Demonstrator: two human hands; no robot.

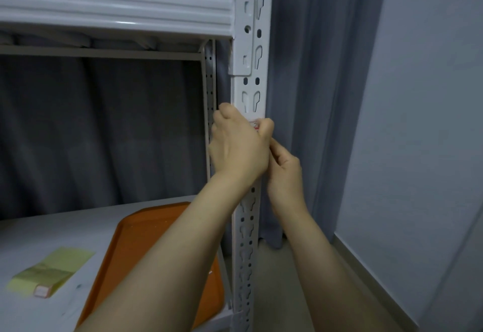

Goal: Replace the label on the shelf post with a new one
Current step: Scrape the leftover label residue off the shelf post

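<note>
A white slotted shelf post (pixel 251 91) runs up the middle of the view. A small white label with red print (pixel 254 124) sits on the post at mid height, mostly hidden. My left hand (pixel 239 146) is curled over the post, its thumb and fingers pressed on the label. My right hand (pixel 286 172) is just below and to the right, fingers bent toward the label's lower edge. Whether the label is stuck flat or partly lifted is hidden by my hands.
An orange tray (pixel 146 237) lies on the lower grey shelf (pixel 52 232). A yellow backing sheet (pixel 52 269) with one red-bordered label (pixel 41 291) lies at the left. A white shelf beam (pixel 117 4) crosses above. Grey curtain (pixel 300 96) and a pale wall (pixel 418 122) stand at the right.
</note>
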